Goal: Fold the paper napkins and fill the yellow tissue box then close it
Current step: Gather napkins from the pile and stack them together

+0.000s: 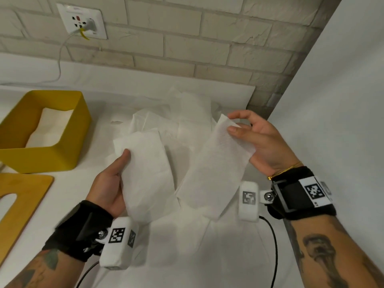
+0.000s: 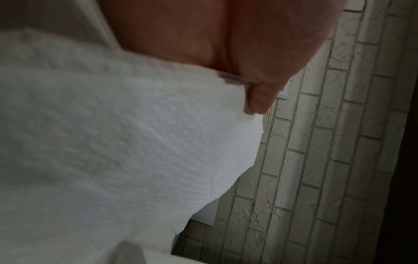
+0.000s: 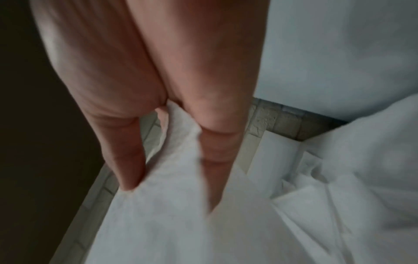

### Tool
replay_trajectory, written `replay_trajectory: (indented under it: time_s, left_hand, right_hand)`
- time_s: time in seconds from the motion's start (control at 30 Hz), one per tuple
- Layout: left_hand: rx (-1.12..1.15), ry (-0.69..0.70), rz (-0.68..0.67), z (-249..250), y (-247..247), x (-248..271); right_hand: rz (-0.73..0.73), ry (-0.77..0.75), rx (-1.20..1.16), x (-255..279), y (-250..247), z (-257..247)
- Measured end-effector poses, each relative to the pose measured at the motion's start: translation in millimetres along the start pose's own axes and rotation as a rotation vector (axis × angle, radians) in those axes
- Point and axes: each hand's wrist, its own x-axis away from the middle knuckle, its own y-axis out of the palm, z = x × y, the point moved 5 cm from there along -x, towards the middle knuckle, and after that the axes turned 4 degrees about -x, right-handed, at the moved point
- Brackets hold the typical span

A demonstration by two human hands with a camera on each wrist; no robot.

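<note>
My left hand [image 1: 112,179] holds a folded white napkin [image 1: 147,173] above the table, thumb on top and fingers behind it; the left wrist view shows that napkin [image 2: 113,142] under my thumb [image 2: 260,96]. My right hand [image 1: 249,138] pinches a second long napkin [image 1: 214,169] by its upper end; in the right wrist view that napkin [image 3: 181,214] runs between my fingers [image 3: 131,160]. The yellow tissue box [image 1: 68,154] stands open at the left with folded napkins [image 1: 52,127] inside. Its wooden lid [image 1: 31,196] lies flat in front of it.
A loose pile of white napkins [image 1: 174,121] lies on the white table [image 1: 104,125] behind my hands. A brick wall [image 1: 187,48] with a socket and a plugged-in cable [image 1: 83,23] is at the back. A white wall [image 1: 342,100] closes the right side.
</note>
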Motion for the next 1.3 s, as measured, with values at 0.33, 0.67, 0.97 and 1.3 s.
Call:
replay_trajectory:
  time_s: [0.33, 0.67, 0.97, 1.3]
  left_hand:
    - [-0.235, 0.113, 0.025, 27.2, 2.2, -0.6]
    - [-0.228, 0.012, -0.161, 10.9, 47.0, 6.8]
    - [-0.037, -0.086, -0.244, -17.9, 52.5, 8.6]
    - [-0.160, -0.040, -0.223, -15.3, 51.2, 7.2]
  right_hand:
    - [-0.322, 0.041, 0.100, -22.7, 65.0, 8.8]
    - [-0.115, -0.021, 0.346, -48.7, 83.5, 11.3]
    - [0.050, -0.089, 0.578, -41.2, 79.6, 31.3]
    - [0.088, 0.383, -0.040, -7.1, 44.6, 87.7]
